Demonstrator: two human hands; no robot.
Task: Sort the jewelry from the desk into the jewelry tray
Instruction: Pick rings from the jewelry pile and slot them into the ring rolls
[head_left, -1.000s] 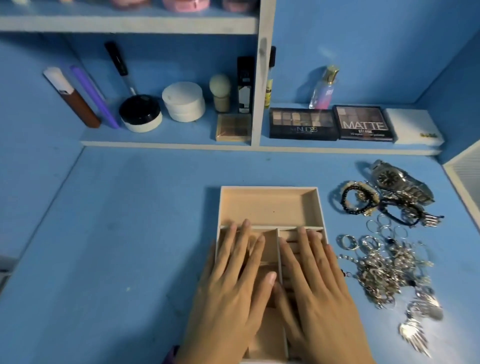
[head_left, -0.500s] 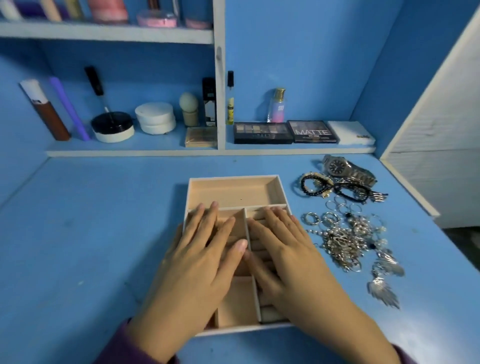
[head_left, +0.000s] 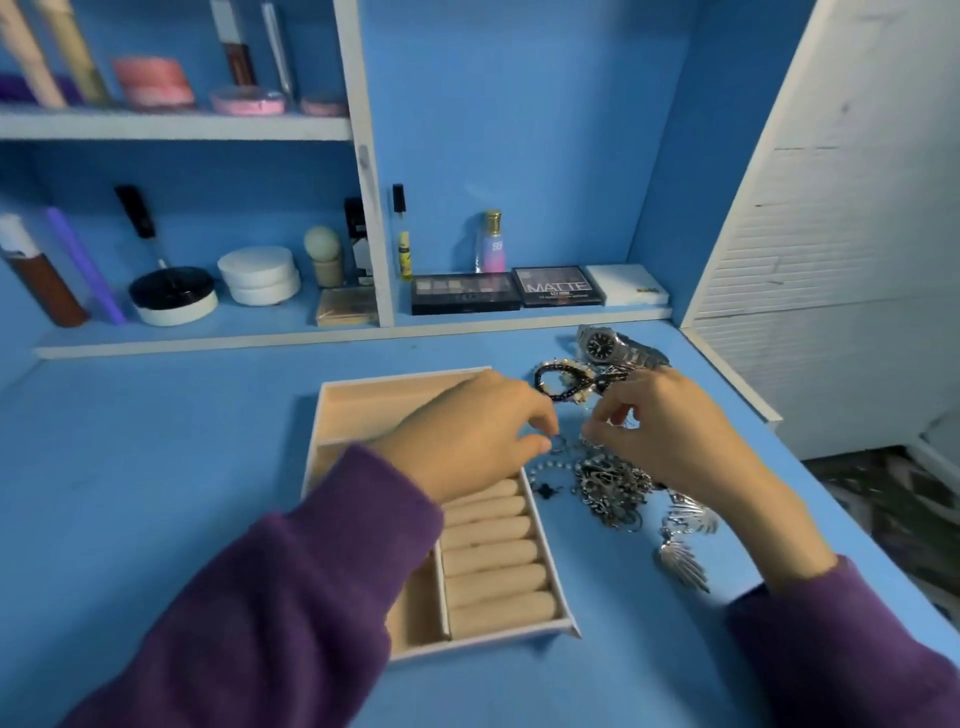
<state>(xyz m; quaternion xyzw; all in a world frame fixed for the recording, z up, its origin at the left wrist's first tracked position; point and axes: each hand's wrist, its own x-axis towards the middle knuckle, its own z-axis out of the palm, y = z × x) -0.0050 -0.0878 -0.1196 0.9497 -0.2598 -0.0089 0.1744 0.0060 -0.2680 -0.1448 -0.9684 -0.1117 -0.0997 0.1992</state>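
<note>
Both hands are over the jewelry pile, which sits on the desk just right of the jewelry tray, toward the desk's right edge. Left hand reaches across the tray's upper right part, thumb & forefinger pinched together on something small and dark at the pile's near-tray side; looks like a ring or link, too small to tell. Right hand is curled w/ fingertips pinching at thin chain or rings; can't tell exactly what it's got. Tray looks empty: ring rolls along its right side are bare, back compartment bare too, so sorting is prob just starting. Beaded bracelet and watch lie nearer the desk's back right corner, winged silver pendants nearer the front right edge. Risks, as I judge: the pile is a tangle, so lifting one piece could drag chains w/ it and scatter rings; small bits could roll off the right edge, which is close. The left sleeve lies across the tray and could nudge it. Legible text: "MATTE" on the eyeshadow palette on the back ledge; the palette beside it and the small bottle have print too blurry to read.
</note>
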